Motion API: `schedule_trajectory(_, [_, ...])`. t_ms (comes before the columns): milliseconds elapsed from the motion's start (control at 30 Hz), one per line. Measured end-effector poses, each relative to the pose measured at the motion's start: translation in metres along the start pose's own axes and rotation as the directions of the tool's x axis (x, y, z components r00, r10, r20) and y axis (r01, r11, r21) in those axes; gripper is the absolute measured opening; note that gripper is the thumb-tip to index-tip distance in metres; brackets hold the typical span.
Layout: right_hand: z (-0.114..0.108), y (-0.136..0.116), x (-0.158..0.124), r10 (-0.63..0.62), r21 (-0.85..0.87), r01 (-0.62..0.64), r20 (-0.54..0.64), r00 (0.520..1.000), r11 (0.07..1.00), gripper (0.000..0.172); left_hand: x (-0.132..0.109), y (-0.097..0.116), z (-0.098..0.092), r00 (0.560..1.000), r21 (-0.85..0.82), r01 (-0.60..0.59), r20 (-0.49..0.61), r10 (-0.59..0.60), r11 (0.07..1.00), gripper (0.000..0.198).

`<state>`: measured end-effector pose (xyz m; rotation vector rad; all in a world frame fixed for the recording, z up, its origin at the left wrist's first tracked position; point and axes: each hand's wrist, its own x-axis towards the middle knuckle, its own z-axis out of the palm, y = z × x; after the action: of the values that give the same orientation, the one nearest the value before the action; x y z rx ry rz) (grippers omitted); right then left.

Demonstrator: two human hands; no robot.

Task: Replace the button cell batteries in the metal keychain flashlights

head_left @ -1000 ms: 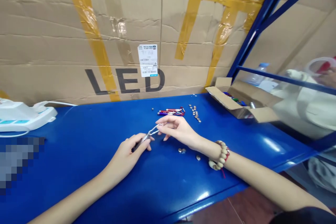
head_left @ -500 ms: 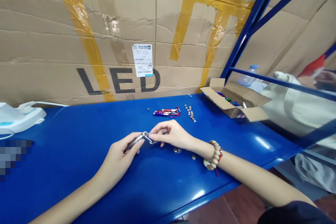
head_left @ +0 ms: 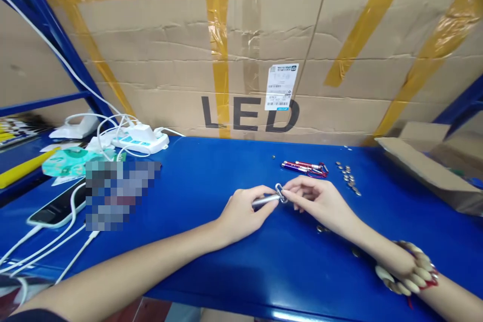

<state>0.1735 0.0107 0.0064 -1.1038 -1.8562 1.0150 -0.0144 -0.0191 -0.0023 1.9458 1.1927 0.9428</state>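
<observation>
My left hand (head_left: 241,216) is closed around a slim silver keychain flashlight (head_left: 264,200), its clip end pointing right. My right hand (head_left: 320,198) pinches the silver carabiner clip (head_left: 279,192) at that end between thumb and fingertips. Just beyond the hands, a purple keychain flashlight (head_left: 293,167) and a red one (head_left: 309,165) lie side by side on the blue table (head_left: 211,282). Several button cells (head_left: 347,177) are scattered to their right. A few more small round cells (head_left: 320,229) sit beneath my right wrist, partly hidden.
An open cardboard box (head_left: 422,176) stands at the right. On the left are a white power strip (head_left: 151,145) with cables, a phone (head_left: 58,206) and a green tissue pack (head_left: 68,161). A large taped carton (head_left: 169,60) forms the back, with blue shelf posts at both sides.
The view has turned left, bringing the phone and cables into sight. Both hands still hold the silver flashlight and its clip; the flashlight now lies more level and the clip has tilted.
</observation>
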Motion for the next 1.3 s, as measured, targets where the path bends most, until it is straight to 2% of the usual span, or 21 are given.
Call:
schedule_trajectory(200, [0.005, -0.0012, -0.0005, -0.021, -0.05, 0.021, -0.009, 1.0, 0.999, 0.031, -0.0023, 0.0, -0.001, 0.998, 0.09, 0.053, 0.029, -0.056, 0.995, 0.023])
schedule_trajectory(433, [0.0038, 0.0026, -0.0059, -0.28, -0.302, 0.267, -0.001, 0.96, 0.915, 0.011, -0.0047, 0.0037, -0.0011, 0.998, 0.287, 0.014, 0.055, -0.031, 0.958, 0.024])
schedule_trajectory(633, [0.001, 0.004, -0.0073, -0.307, -0.27, 0.295, -0.003, 0.952, 0.917, 0.01, -0.0036, 0.0032, -0.0011, 0.997, 0.294, 0.044, 0.041, -0.059, 0.955, 0.023])
schedule_trajectory(833, [-0.0024, 0.0005, -0.005, -0.234, -0.138, 0.237, 0.04, 0.971, 0.962, 0.013, -0.0022, 0.0049, -0.0015, 0.996, 0.237, 0.057, 0.049, -0.07, 0.97, 0.022])
schedule_trajectory(967, [-0.0018, -0.001, -0.0052, -0.135, 0.004, 0.136, 0.122, 0.983, 0.991, 0.019, -0.0024, 0.0037, 0.0, 0.998, 0.188, 0.066, 0.003, -0.068, 0.98, 0.017])
schedule_trajectory(1100, [0.0, -0.0007, -0.0053, -0.095, 0.16, 0.067, 0.174, 0.98, 0.985, 0.024, -0.0031, 0.0018, 0.0014, 0.998, 0.166, 0.05, -0.03, -0.046, 0.985, 0.015])
schedule_trajectory(1300, [0.0033, 0.0019, -0.0027, 0.051, 0.182, -0.086, 0.19, 0.981, 0.98, 0.036, -0.0035, 0.002, 0.0015, 0.999, 0.18, 0.041, -0.029, -0.036, 0.983, 0.011])
